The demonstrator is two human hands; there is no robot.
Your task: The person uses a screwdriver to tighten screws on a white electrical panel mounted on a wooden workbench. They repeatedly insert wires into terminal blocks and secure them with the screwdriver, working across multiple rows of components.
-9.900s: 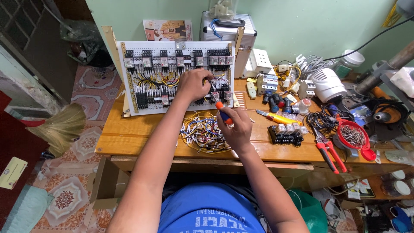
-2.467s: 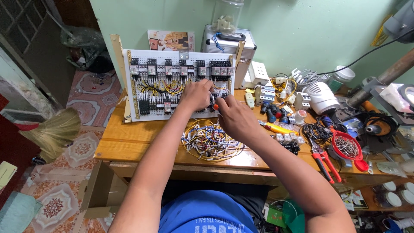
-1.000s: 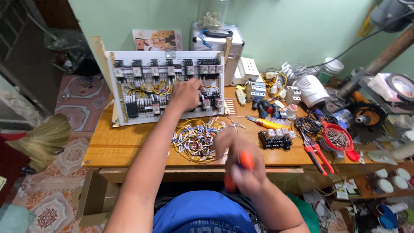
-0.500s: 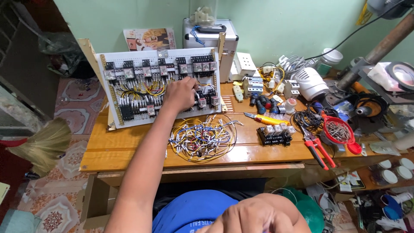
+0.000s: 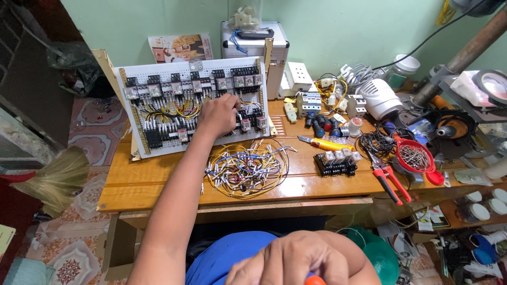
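The left hand [image 5: 217, 113] rests against the panel [image 5: 193, 103], a white perforated board propped upright at the back of the table [image 5: 137, 184] so that its face tilts toward the person. Its fingers are bent onto the relays and wiring at the panel's right-centre; whether they pinch a wire or only steady the board cannot be told, since the knuckles hide the tips. The arm reaches straight over the table's front edge, which puts the hand level with the middle rows.

The right hand [image 5: 303, 261] is well apart from the panel, drawn down close to the body below the table edge. Its fingers are clenched around an orange-handled tool [image 5: 314, 280], of which only the butt shows, so the tip and kind cannot be made out.

Just in front of the panel lies a loose coil of wires [image 5: 245, 169], yellow, blue and white, within easy reach of either hand. To the right of the panel, a black terminal block [image 5: 338, 162] and a yellow knife [image 5: 323, 142] lie near each other, and farther right red pliers [image 5: 390, 177] sit beside a red strainer [image 5: 414, 158] of small parts. Behind the panel stands a metal case [image 5: 254, 45], which seems to back it.
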